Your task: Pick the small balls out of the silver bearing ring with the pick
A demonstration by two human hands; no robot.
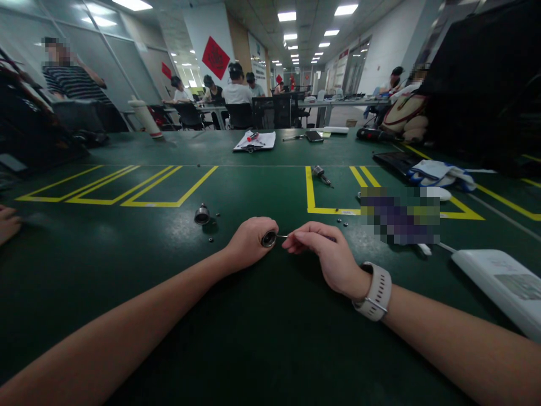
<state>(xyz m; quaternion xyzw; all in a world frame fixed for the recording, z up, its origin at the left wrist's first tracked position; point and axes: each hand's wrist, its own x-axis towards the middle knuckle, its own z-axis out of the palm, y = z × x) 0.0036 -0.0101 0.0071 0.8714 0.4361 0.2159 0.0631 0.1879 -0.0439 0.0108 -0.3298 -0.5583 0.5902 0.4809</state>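
Note:
My left hand (251, 239) is wrapped round a hollow, cylindrical metal part (267, 239) whose open end faces me. My right hand (319, 248) pinches a thin-shafted tool (283, 236), its slim metal shaft reaching to the rim of the part; most of the tool's handle is hidden by the fingers. Left of my hands, a second round metal part (202, 214) stands on the table, with a small nut-like piece (211, 240) near it. Ahead and to the right lies a metal part with a narrow shaft (322, 175), inside a yellow taped outline.
Small ring-like pieces (339, 220) lie right of my hands, before the yellow tape (311, 194). A white device (501, 282) sits at the right. Farther off are a clipboard (264, 141), a phone (314, 136) and a cloth (442, 173). Another person's hand (7, 224) shows at far left.

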